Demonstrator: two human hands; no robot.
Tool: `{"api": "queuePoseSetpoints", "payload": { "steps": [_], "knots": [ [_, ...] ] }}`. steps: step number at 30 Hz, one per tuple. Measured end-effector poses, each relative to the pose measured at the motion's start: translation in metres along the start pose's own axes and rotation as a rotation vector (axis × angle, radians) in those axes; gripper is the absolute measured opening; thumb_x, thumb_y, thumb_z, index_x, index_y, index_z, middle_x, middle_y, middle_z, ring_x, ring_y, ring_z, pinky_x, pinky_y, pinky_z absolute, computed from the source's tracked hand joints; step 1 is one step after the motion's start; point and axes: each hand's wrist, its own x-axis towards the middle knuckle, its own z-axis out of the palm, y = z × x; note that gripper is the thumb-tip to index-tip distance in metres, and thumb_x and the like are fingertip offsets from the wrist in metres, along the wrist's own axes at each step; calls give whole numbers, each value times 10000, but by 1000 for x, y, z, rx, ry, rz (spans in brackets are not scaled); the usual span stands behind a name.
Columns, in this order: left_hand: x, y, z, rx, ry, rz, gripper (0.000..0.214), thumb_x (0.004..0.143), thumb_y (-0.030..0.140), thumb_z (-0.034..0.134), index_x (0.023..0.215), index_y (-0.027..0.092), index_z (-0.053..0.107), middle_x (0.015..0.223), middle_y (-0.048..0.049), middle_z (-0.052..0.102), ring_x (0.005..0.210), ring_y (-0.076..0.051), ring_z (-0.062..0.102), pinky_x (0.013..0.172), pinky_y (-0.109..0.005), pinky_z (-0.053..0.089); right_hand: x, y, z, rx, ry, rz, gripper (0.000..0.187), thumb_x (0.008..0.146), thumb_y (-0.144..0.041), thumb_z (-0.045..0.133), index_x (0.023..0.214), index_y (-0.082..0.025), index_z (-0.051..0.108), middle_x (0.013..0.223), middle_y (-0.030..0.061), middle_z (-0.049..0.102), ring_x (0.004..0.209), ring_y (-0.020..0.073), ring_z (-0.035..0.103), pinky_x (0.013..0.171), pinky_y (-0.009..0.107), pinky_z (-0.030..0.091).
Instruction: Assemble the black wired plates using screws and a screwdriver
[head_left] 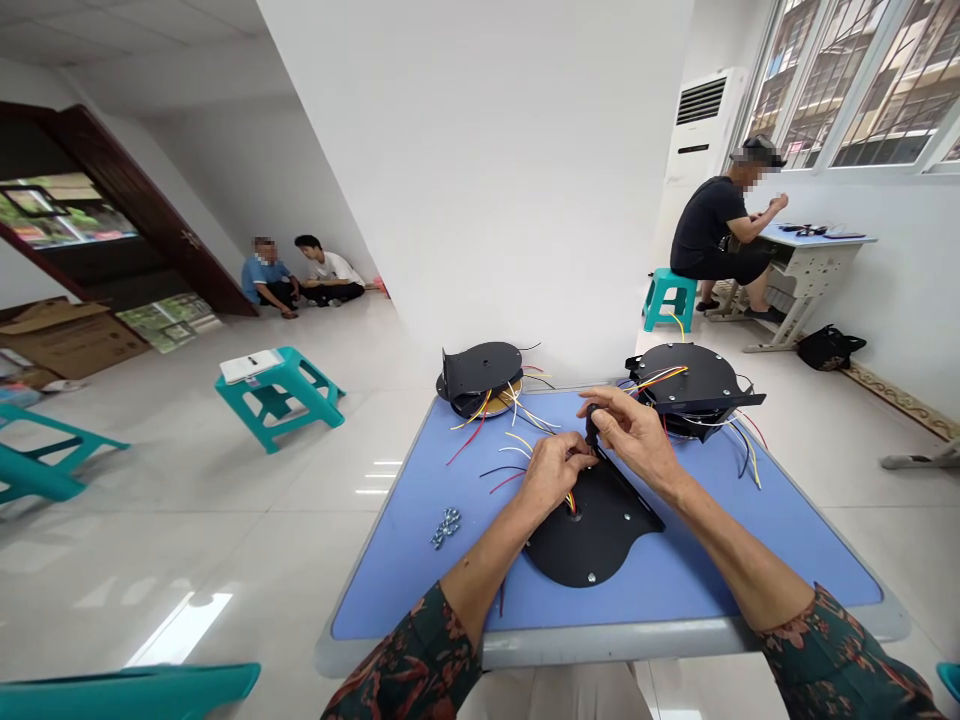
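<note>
A black metal plate (589,545) with a rounded outline and a raised straight edge lies on the blue table. Silver screws sit in it, and yellow, orange and red wires come up through a hole in its middle. My right hand (634,432) grips the black handle of a screwdriver (592,428), held upright over the plate's far end. Close beside the tool's lower end, my left hand (553,470) has thumb and finger pinched together at the plate. Whatever is between those fingertips is hidden. Loose wire ends stick out to the left of the plate.
A small pile of screws (445,527) lies on the table (397,590), left of my forearm. Two similar black assemblies with trailing wires stand at the back left (487,368) and back right (686,375). Behind is a white wall (510,180). Other people sit farther off.
</note>
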Motion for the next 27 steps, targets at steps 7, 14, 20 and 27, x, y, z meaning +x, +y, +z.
{"api": "queuePoseSetpoints", "payload": {
  "steps": [7,14,20,27],
  "knots": [
    [0,1,0,56,-4,31,27,796,193,689,783,170,683,775,10,712,721,-149,633,694,-256,448,-1,-2,1,-124,76,-18,155,894,-348,607,888,-197,643,742,5,677,592,120,567,555,248,440],
    [1,1,0,41,23,4,104,796,211,699,710,161,668,707,13,688,668,-142,614,660,-249,445,-2,-5,4,-95,53,-24,191,895,-373,597,943,-201,663,744,5,686,559,114,552,537,249,438],
    [1,1,0,-11,2,-16,82,783,175,692,704,159,702,726,6,718,666,-145,628,665,-248,446,-1,-2,2,-56,34,-40,186,911,-336,572,961,-203,692,824,29,728,601,124,583,560,259,449],
    [1,0,-1,60,-31,16,136,832,191,632,745,164,733,721,5,720,653,-145,611,643,-248,406,-1,-5,4,-125,99,-66,143,876,-330,615,900,-199,667,745,7,682,553,111,538,542,252,427]
  ]
}}
